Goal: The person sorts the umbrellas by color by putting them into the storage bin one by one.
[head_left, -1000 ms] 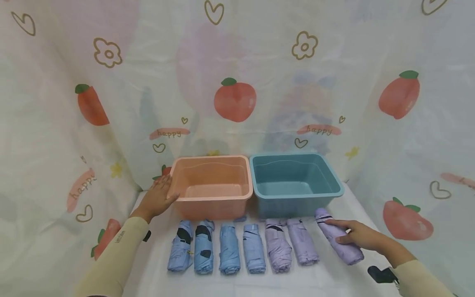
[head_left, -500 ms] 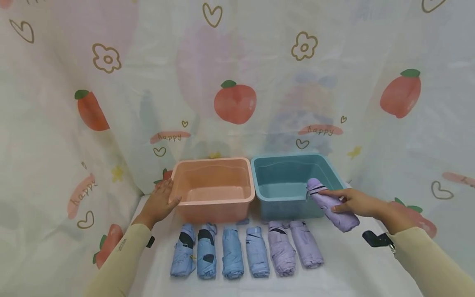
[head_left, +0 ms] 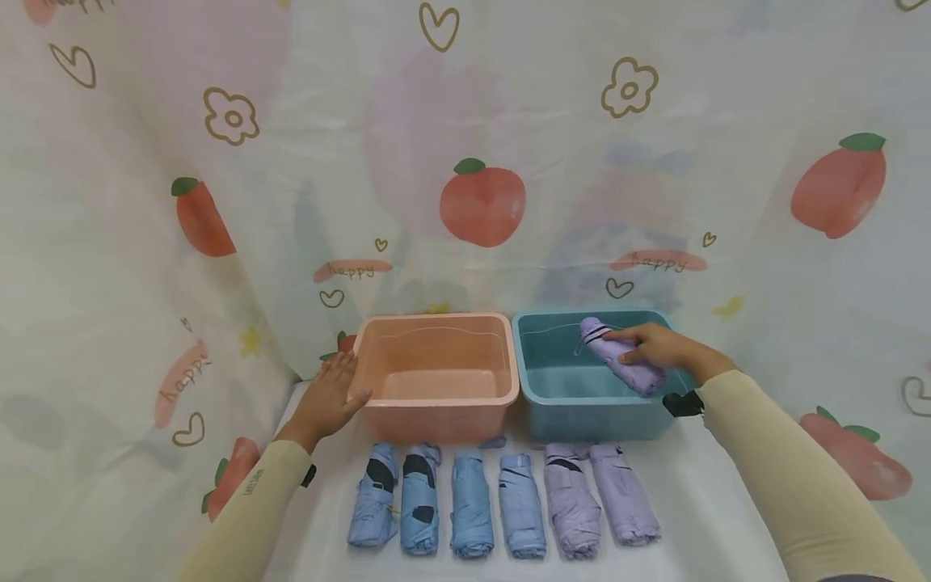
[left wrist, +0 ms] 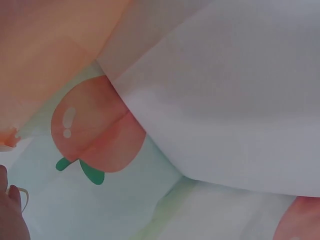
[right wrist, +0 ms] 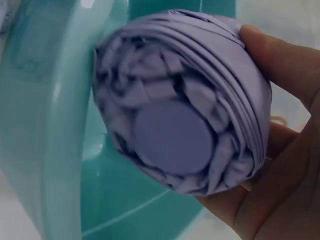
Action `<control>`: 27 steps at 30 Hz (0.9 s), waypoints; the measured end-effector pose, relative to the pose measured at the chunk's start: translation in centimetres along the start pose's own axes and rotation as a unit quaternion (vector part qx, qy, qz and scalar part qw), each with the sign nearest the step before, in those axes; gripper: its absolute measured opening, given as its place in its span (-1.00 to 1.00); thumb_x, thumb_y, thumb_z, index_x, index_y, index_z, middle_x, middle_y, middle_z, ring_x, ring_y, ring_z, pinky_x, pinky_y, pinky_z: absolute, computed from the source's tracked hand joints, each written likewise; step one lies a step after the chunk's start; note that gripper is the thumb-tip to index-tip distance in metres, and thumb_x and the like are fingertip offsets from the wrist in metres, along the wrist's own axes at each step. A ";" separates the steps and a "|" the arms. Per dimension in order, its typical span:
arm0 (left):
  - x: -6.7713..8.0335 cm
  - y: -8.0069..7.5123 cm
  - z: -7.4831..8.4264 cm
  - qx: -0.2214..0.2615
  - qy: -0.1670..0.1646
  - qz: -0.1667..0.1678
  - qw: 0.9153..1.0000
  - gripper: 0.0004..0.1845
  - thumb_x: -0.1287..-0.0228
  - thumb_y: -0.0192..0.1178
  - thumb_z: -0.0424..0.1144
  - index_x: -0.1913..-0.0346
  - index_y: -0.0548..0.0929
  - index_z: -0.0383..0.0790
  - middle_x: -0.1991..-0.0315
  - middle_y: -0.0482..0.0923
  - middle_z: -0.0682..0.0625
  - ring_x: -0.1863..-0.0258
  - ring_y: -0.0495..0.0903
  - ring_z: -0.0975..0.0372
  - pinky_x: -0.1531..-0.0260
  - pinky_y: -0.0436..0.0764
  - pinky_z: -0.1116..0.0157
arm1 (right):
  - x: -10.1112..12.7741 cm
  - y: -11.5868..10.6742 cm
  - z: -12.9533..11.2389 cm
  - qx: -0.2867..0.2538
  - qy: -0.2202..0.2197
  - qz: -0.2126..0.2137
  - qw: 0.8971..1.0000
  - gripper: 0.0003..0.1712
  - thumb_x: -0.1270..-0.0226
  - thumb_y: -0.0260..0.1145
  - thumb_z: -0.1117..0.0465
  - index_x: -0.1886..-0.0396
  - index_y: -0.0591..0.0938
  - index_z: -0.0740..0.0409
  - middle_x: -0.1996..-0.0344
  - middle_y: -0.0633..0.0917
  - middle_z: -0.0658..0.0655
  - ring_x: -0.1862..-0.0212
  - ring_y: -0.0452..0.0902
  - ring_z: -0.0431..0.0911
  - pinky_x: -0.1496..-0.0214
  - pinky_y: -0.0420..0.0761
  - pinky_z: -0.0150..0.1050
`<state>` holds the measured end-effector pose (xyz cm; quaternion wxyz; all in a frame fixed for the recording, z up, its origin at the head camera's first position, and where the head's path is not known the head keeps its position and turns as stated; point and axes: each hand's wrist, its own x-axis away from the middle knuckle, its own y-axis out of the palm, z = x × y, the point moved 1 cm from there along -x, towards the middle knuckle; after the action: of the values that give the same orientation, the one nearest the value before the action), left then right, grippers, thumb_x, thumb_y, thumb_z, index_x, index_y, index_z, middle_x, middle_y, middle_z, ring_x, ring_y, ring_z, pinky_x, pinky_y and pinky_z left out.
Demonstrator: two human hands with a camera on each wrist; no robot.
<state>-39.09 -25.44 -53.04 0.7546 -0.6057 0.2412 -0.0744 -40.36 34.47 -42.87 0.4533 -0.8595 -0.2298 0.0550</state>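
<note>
Nearest me, I'm seeing six folded umbrellas lying in a row on the white bench (head_left: 698, 517): four blue umbrellas (head_left: 447, 505) on the left, two purple umbrellas (head_left: 600, 499) on the right, side by side. Just beyond them, I'm resting my left hand (head_left: 329, 398) against the outer left wall of the pink tub (head_left: 436, 376), fingers straight and relaxed, gripping nothing. Beside the pink tub, touching it, the teal tub (head_left: 575, 396) is sitting on the bench. I'm holding my right hand (head_left: 658, 347) over the teal tub, its grip curled around a purple folded umbrella (head_left: 618, 360), which is tilted within the tub's rim, its tip pointing toward the back wall. In the right wrist view the umbrella's (right wrist: 182, 100) round end cap is facing the camera, my fingers (right wrist: 280, 65) wrapping its side. Farthest back, a peach-print curtain (head_left: 480, 202) is hanging.
</note>
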 end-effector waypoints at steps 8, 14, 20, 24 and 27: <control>0.1 0.1 -0.2 -0.003 0.001 0.013 1.000 -0.17 -0.45 -0.09 0.19 -0.44 0.16 -0.48 -0.46 0.10 -0.28 -0.46 0.02 -0.13 -0.39 -0.02 -0.07 | -4.9 2.6 2.4 0.003 0.026 -0.031 0.999 -0.43 -0.29 0.34 0.29 -0.30 0.50 0.27 -0.24 0.38 0.54 0.12 0.51 0.13 0.21 0.55 -0.09; 0.0 0.1 0.2 0.008 0.008 0.022 1.000 -0.17 -0.43 -0.04 0.17 -0.43 0.18 -0.49 -0.45 0.12 -0.30 -0.44 0.05 -0.15 -0.38 0.01 -0.10 | -6.8 3.7 2.3 -0.006 0.073 -0.093 0.993 -0.45 -0.25 0.33 0.34 -0.27 0.54 0.24 -0.26 0.37 0.53 0.25 0.48 0.02 0.31 0.54 -0.18; 0.1 0.6 0.0 -0.001 0.011 0.025 1.000 -0.17 -0.44 -0.06 0.17 -0.43 0.18 -0.50 -0.45 0.12 -0.30 -0.44 0.07 -0.14 -0.38 0.02 -0.09 | -8.7 5.8 2.4 0.025 0.061 -0.146 0.987 -0.49 -0.22 0.36 0.33 -0.21 0.59 0.24 -0.21 0.45 0.49 -0.11 0.39 0.19 -0.03 0.50 0.00; 0.0 0.4 -0.1 -0.004 0.011 0.030 0.999 -0.18 -0.42 -0.03 0.16 -0.43 0.19 -0.50 -0.44 0.13 -0.30 -0.43 0.09 -0.14 -0.38 0.03 -0.08 | -10.0 7.2 2.9 0.023 0.070 -0.145 0.987 -0.48 -0.18 0.39 0.30 -0.19 0.60 0.22 -0.16 0.52 0.45 -0.09 0.43 0.15 -0.08 0.49 0.05; 0.0 0.3 -0.2 -0.008 0.004 0.024 1.000 -0.17 -0.42 -0.04 0.17 -0.43 0.18 -0.49 -0.45 0.12 -0.29 -0.44 0.08 -0.13 -0.38 0.03 -0.07 | -10.7 8.2 3.3 0.018 0.096 -0.147 0.984 -0.42 -0.13 0.42 0.27 -0.21 0.59 0.20 -0.11 0.57 0.40 -0.13 0.46 0.19 -0.11 0.49 0.11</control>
<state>-39.27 -25.55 -53.33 0.7501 -0.6058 0.2590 -0.0567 -48.01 28.23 -52.62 0.4923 -0.8089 -0.3081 -0.0913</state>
